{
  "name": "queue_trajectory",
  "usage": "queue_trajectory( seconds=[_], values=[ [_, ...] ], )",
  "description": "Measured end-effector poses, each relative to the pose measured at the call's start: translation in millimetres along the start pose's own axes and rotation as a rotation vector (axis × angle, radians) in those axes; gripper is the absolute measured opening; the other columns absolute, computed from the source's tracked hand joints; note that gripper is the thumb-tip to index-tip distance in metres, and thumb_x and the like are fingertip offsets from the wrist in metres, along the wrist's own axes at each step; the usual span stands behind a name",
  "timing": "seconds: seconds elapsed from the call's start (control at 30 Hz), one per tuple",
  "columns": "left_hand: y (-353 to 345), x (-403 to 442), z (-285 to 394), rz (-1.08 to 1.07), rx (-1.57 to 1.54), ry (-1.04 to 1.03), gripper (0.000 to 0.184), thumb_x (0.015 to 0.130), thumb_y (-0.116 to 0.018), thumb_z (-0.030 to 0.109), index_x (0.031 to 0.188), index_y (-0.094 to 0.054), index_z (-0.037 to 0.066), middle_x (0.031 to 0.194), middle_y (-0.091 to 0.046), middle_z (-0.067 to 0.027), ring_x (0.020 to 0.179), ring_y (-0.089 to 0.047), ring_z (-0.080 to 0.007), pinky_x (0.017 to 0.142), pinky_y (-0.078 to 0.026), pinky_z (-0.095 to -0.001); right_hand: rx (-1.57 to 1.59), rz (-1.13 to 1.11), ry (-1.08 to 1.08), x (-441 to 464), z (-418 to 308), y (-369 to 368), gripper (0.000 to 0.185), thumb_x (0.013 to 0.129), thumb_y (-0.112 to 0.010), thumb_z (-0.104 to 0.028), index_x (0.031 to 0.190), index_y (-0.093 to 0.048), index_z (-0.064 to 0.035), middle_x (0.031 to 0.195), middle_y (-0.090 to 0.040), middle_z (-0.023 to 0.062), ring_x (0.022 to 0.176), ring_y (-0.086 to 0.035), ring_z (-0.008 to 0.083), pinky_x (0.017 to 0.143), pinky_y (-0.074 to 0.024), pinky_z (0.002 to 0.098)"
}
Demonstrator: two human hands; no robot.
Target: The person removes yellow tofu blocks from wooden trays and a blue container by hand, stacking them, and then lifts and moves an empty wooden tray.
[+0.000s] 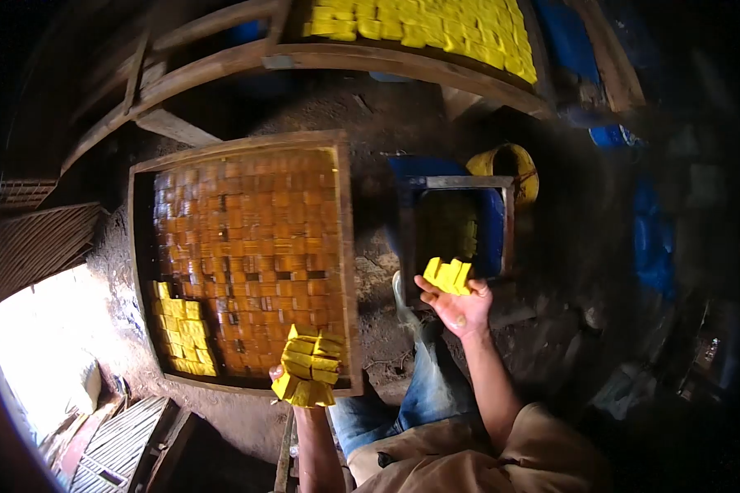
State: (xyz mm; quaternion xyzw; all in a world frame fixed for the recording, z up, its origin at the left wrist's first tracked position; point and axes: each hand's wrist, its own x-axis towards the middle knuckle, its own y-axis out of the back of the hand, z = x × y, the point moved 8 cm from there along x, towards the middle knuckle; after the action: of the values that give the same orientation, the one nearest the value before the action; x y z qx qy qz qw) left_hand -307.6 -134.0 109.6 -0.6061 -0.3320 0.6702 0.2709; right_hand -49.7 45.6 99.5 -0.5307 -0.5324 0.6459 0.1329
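My left hand (276, 374) bears a stack of yellow tofu blocks (312, 361) over the near right corner of a woven bamboo tray (255, 222). The stack covers most of its fingers. My right hand (464, 314), palm up, holds a smaller row of yellow tofu blocks (447, 275) on its fingers, just in front of a blue container (492, 234). In the tray's near left corner, more yellow tofu blocks (182, 329) lie close together in rows. Wet brown weave shows across the rest of the tray.
A wooden frame (419, 62) at the top carries another tray packed with yellow blocks (419, 25). Behind the blue container stands a yellow bucket (522, 168). Slatted panels (115, 448) lie at the lower left, and blue plastic (654, 238) is at the right.
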Motion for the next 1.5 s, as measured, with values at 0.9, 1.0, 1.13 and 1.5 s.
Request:
queue_trajectory(
  seconds=[0.9, 1.0, 1.13, 1.5],
  values=[
    [60, 7, -192, 0.095, 0.112, 0.167, 0.074, 0.066, -0.056, 0.037, 0.126, -0.051, -0.006, 0.114, -0.061, -0.0289, 0.097, -0.061, -0.0461, 0.086, -0.050, -0.0536, -2.001, 0.494, -0.564, 140, -75, 312, 0.052, 0.077, -0.060, -0.007, 0.127, -0.053, 0.0071, 0.132, -0.053, 0.0308, 0.127, -0.050, 0.0389, 0.104, -0.0422, 0.0414],
    [62, 6, -192, 0.126, 0.091, 0.146, 0.075, 0.066, -0.056, 0.037, 0.126, -0.050, -0.006, 0.114, -0.061, -0.0291, 0.096, -0.061, -0.0460, 0.086, -0.050, -0.0534, -1.850, 0.511, -0.504, 126, -102, 318, 0.054, 0.084, -0.048, -0.006, 0.136, -0.045, 0.0067, 0.142, -0.044, 0.0293, 0.135, -0.041, 0.0379, 0.109, -0.0364, 0.0406],
    [61, 12, -194, 0.142, 0.084, 0.127, 0.076, 0.066, -0.056, 0.038, 0.127, -0.049, -0.006, 0.114, -0.061, -0.0294, 0.096, -0.061, -0.0458, 0.086, -0.051, -0.0531, -1.874, 0.341, -0.740, 134, -101, 349, 0.058, 0.083, -0.050, -0.007, 0.139, -0.041, 0.0052, 0.144, -0.042, 0.0277, 0.135, -0.039, 0.0395, 0.108, -0.0358, 0.0411],
    [42, 28, -193, 0.238, 0.185, 0.119, 0.071, 0.072, -0.055, 0.044, 0.120, -0.053, -0.010, 0.105, -0.063, -0.0294, 0.088, -0.063, -0.0437, 0.081, -0.052, -0.0541, -2.093, 0.924, 0.333, 249, -210, 279, 0.039, 0.078, -0.065, -0.013, 0.115, -0.063, -0.0011, 0.120, -0.061, 0.0250, 0.113, -0.057, 0.0423, 0.097, -0.0462, 0.0449]
  ],
)
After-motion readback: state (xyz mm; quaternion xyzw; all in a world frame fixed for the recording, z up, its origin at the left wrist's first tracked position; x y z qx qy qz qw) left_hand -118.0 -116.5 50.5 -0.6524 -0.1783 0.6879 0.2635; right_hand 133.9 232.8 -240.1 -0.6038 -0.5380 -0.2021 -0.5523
